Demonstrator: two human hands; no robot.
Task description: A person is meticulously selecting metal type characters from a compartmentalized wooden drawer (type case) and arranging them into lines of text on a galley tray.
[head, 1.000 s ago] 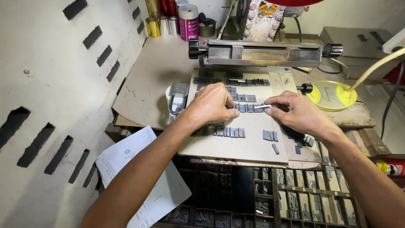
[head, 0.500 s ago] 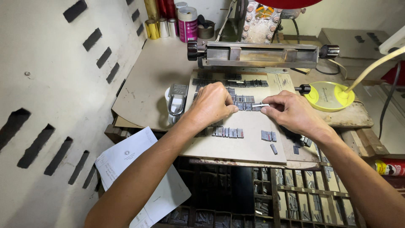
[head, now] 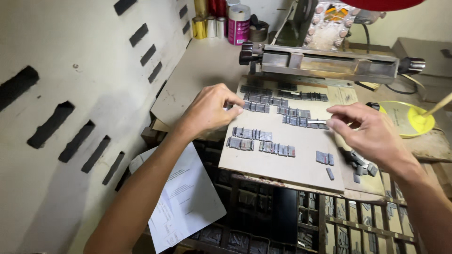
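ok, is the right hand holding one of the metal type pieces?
Yes, the right hand pinches a thin metal type piece at the end of a row on the board.

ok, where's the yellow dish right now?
In the head view the yellow dish sits at the far right of the bench, just beyond the right hand and below the metal clamp bar.

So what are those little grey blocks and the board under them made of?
The little blocks look like dull grey metal, with faint glints on their edges. The board seems to be tan cardboard or fibreboard: matte, with a worn, frayed front edge.
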